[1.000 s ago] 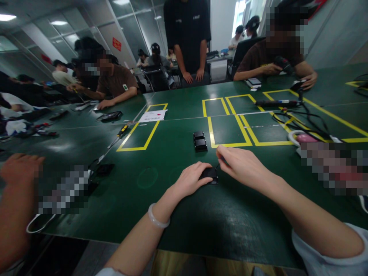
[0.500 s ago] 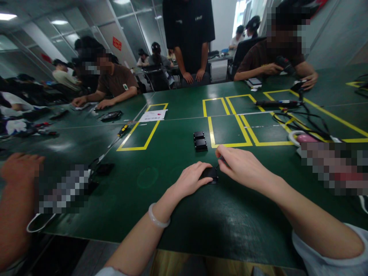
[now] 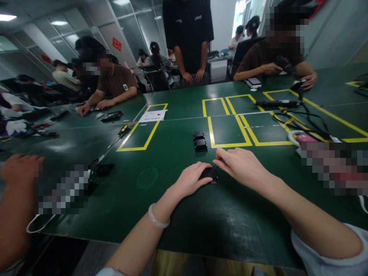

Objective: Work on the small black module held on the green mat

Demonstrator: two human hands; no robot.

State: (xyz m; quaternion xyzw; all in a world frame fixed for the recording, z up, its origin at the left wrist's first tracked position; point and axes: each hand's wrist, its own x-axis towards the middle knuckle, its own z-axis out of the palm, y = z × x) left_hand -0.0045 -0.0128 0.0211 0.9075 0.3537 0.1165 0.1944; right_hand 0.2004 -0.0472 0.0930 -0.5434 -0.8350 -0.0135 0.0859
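Observation:
My left hand (image 3: 189,178) grips a small flat black block (image 3: 211,175) against the green table, thumb on its near side and fingers on its far side. Small studs show along the block's right edge. Just above the block's far right corner, my right hand (image 3: 240,163) is closed in a pinch. A bit of something thin and dark shows below its fingertips, too small to name. A black two-part piece (image 3: 200,142) with studs at its edges lies beyond my hands.
Yellow tape outlines (image 3: 212,132) mark the table ahead. To the right are a black pen-shaped tool (image 3: 277,104) and coiled cables (image 3: 313,122). A yellow-handled screwdriver (image 3: 123,130) and a paper sheet (image 3: 152,115) lie left. A neighbour's arm (image 3: 18,199) rests at far left; other people sit across.
My right hand has turned slightly at the block's corner, its fingertips shifting a little left. My left hand and the block have stayed in place. Across the table, a person's hand has moved slightly.

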